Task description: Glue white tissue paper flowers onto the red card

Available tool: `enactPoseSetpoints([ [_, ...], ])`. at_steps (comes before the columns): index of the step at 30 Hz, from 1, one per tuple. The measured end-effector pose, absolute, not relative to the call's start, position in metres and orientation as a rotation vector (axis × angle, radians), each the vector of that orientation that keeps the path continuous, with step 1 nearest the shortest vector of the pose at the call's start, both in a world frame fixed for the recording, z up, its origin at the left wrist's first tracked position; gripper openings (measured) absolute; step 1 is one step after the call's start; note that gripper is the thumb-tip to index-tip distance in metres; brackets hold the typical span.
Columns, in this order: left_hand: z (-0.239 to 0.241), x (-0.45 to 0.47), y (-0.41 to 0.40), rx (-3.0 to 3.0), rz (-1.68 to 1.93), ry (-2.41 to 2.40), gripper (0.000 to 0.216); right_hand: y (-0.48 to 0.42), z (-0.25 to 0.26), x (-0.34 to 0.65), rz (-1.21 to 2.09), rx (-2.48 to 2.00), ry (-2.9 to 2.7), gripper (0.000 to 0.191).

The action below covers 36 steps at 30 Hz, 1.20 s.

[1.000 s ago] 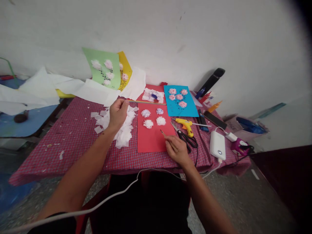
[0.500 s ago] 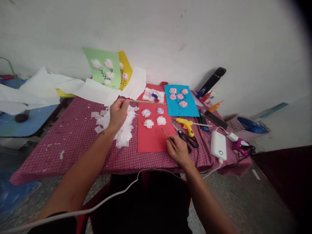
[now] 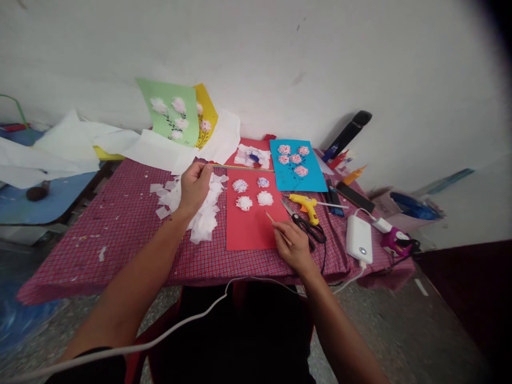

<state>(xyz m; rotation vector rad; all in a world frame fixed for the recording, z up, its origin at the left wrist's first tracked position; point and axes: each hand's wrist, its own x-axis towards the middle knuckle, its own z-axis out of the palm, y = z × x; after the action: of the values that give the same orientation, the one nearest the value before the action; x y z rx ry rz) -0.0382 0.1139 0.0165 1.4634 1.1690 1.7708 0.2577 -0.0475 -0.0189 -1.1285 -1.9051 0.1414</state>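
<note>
My left hand (image 3: 194,186) is raised with curled fingers above a heap of white tissue squares (image 3: 204,224), and I cannot tell whether it holds a scrap. My right hand (image 3: 294,246) grips a thin wooden stick (image 3: 276,224) whose tip points over a red card sheet (image 3: 250,229). On that sheet lie several white tissue flowers (image 3: 244,203), some with blue or pink flecks. Loose tissue bits (image 3: 162,200) are scattered left of the heap, on a red checked tablecloth (image 3: 120,234).
A blue card (image 3: 298,178) with pink flowers lies beyond the red sheet. To the right are a yellow glue gun (image 3: 306,206), black-handled scissors (image 3: 306,229) and a white power bank (image 3: 359,239). A green card (image 3: 168,114) leans against the wall.
My right hand has shifted slightly to the right, with more of the stick showing. My left hand has barely moved.
</note>
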Motion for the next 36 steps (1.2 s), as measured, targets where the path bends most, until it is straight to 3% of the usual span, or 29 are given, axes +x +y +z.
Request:
enactPoseSetpoints([
  [6,0.015,-0.038,0.115,1.456,1.771,1.16,0.024,-0.052,-0.012,0.259,0.068,-1.318,-1.746,0.014],
  [10,0.015,-0.038,0.115,1.46,1.765,1.158,0.022,-0.056,-0.01,0.26,0.094,-1.198,-1.838,0.013],
  [15,0.016,-0.038,0.115,1.462,1.772,1.174,0.022,-0.053,-0.014,0.258,0.084,-1.058,-1.977,0.025],
  [21,0.02,-0.036,0.112,1.463,1.768,1.175,0.02,-0.049,-0.021,0.259,0.082,-1.204,-1.816,0.022],
  [29,0.023,-0.036,0.11,1.464,1.778,1.215,0.025,-0.052,-0.012,0.266,0.231,-1.175,-2.084,0.026],
  [33,0.023,-0.037,0.112,1.45,1.783,1.226,0.025,-0.058,-0.004,0.277,0.297,-1.177,-2.321,0.052],
  [36,0.023,-0.037,0.113,1.455,1.791,1.221,0.024,-0.061,-0.006,0.28,0.266,-1.172,-2.334,0.044],
])
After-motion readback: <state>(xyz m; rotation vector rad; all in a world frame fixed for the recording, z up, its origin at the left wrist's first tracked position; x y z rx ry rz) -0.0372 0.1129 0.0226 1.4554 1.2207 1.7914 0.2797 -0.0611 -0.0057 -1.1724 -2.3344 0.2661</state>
